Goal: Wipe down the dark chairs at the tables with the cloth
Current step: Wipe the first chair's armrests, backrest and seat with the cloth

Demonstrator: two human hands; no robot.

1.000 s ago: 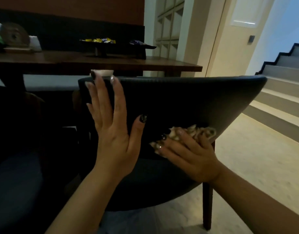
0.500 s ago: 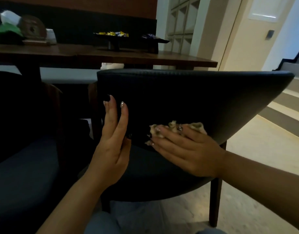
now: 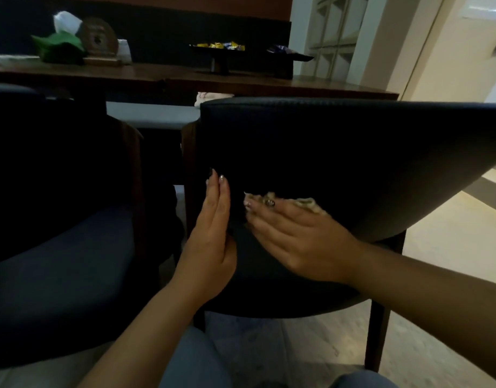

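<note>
The cloth (image 3: 308, 204) lies mostly hidden under the right hand (image 3: 300, 242), only its frayed edge showing; the dark chair (image 3: 353, 152) is cut off at the right edge, its front legs unseen, and the wrapped items on the black stand (image 3: 217, 53) are too small to identify.

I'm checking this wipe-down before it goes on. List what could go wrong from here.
1. The cloth is bunched small under the right hand, so bare fingers may smear the dark chair back rather than clean it.
2. Only the left hand, flat against the back's left edge, steadies the chair; a hard push could slide it toward the table.
3. The wiping sits low on the back; the upper part could be missed.
</note>
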